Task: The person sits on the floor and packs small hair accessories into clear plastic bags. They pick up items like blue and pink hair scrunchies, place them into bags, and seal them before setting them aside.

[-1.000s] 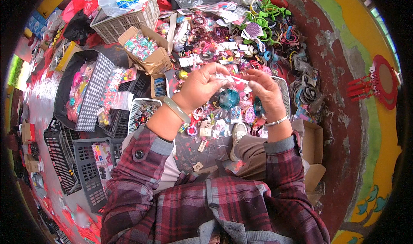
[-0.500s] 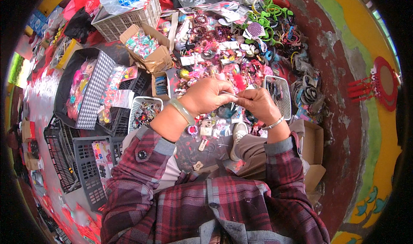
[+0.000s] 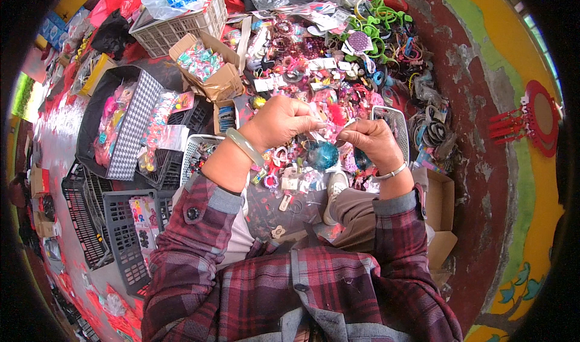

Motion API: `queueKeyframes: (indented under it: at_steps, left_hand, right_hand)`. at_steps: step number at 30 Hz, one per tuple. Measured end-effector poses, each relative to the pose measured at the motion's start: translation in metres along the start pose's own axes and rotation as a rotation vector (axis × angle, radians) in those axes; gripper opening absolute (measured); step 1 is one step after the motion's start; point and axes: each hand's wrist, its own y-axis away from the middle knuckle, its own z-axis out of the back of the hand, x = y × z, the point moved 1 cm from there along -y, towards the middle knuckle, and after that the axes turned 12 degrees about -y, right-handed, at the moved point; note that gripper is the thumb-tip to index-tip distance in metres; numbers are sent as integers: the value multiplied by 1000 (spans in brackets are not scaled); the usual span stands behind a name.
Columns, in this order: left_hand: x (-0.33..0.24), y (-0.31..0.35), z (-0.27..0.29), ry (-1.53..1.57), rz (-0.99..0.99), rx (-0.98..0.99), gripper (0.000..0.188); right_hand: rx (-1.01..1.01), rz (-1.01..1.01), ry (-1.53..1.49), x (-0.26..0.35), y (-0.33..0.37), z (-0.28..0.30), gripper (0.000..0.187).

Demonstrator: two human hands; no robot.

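Pale-green bangle [image 3: 244, 147] at its wrist, the left hand [image 3: 279, 123] was pinched tight, a narrow gap from the right hand [image 3: 371, 140], likewise pinched; anything gripped was too small to tell. Just below showed a teal puff [image 3: 324, 156]. Hair accessories [image 3: 320, 70] spread outward, a white basket [image 3: 396, 120] rightward; dark floor [image 3: 261, 212] opened nearer the body.

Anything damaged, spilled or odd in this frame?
Yes: the maroon band at right looks damaged, its paint broken by bare grey patches. The accessories lie in a loose, untidy heap mid-frame; whether they spilled can't be told.
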Motion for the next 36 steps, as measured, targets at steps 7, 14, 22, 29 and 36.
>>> queueKeyframes:
  at_steps: [7,14,22,29,36]
  left_hand:
    - [12,-3,1,102,36,-5,22]
    - [14,-4,2,301,143,-51,24]
    - [31,-5,15,549,307,-605,24]
    - [28,-7,5,641,246,-667,22]
    - [18,-7,-2,581,144,-674,20]
  right_hand:
    - [-6,9,-118,-2,0,3,14]
    - [-157,42,-220,-2,-1,3,22]
    - [100,-97,-268,1,0,-7,45]
    - [-209,-62,-300,0,-7,-19,34]
    - [-163,-14,-489,0,-10,-23,16]
